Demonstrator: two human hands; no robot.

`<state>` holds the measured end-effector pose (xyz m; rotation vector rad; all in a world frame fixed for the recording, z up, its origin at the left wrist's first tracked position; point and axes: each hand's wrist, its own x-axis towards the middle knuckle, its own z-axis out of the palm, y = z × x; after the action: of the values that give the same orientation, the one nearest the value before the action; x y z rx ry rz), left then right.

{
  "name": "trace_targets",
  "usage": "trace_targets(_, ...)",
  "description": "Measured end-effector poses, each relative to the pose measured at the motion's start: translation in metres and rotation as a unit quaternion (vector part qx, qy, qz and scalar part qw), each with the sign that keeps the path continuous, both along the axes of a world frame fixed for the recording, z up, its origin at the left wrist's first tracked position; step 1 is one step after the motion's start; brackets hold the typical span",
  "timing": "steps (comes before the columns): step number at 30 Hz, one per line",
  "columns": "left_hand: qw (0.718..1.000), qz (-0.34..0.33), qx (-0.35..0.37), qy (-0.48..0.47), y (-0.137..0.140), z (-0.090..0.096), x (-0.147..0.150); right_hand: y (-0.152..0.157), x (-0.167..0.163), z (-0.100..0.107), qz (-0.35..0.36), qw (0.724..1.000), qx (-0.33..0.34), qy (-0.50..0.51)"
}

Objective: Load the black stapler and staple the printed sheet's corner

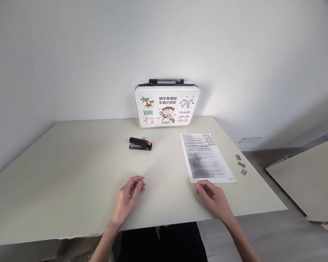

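Observation:
My left hand [128, 196] rests on the table [71, 174] near its front edge, loosely curled with a gap between thumb and fingers and nothing held. Beyond it lies a black stapler [140, 144] with an orange end. On the right, my right hand [214, 198] is also loosely curled and empty, just below the near edge of a printed sheet of paper [207, 158]. Whether its fingertips touch the paper I cannot tell. Several strips of staples [241, 165] lie to the right of the sheet.
A white case [166, 109] with cartoon prints and a black handle stands at the back against the wall [98, 54]. A small piece of staple strip shows behind the stapler. Another pale board-like surface [308, 178] is off to the right, above the grey floor.

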<state>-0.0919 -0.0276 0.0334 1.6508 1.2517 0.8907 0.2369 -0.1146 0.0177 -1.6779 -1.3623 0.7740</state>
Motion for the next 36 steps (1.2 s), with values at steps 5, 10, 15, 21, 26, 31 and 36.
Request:
trace_targets(5,1.0,-0.006,-0.006,0.023,0.003,-0.003,-0.003,0.0,0.001,-0.004,-0.002,1.0,-0.002,0.001)
trace_targets(10,0.999,-0.004,0.005,0.031,0.005,-0.006,-0.005,-0.001,0.012,0.0,0.009,0.999,-0.008,-0.033)
trace_targets(15,0.999,0.0,0.005,0.034,0.006,-0.006,-0.004,0.008,0.048,0.005,-0.02,0.993,0.032,-0.111)
trace_targets(21,0.999,0.005,0.009,0.036,0.006,-0.007,-0.003,0.031,0.092,-0.013,-0.033,0.97,0.035,-0.239)
trace_targets(26,0.999,0.005,0.007,0.045,0.006,-0.006,-0.003,0.063,0.118,-0.026,0.005,0.948,-0.003,-0.32)
trace_targets(31,0.999,0.0,0.014,0.046,0.005,-0.005,-0.003,0.112,0.143,-0.033,0.024,0.935,-0.039,-0.353)
trace_targets(36,0.999,0.006,0.022,0.043,0.005,-0.003,-0.002,0.156,0.156,-0.04,0.062,0.921,-0.063,-0.378)
